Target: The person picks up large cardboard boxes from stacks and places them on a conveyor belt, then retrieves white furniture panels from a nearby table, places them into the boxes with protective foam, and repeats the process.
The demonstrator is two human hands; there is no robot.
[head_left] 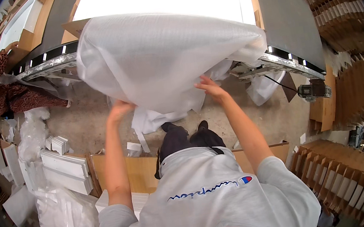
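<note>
With the film [147, 58] bulging across the conveyor's [287, 21] near edge, left hand [120, 108] low against it (whether pinching, I cannot tell) and right hand [213, 90] loosely spread, gentle, even handling should limit creases.

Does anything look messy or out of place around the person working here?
Nothing looks clearly damaged, but it is untidy: the translucent white sheet has a rumpled lower end hanging loose near the person's feet, and crumpled clear plastic lies bunched beside the white boards at left.
</note>
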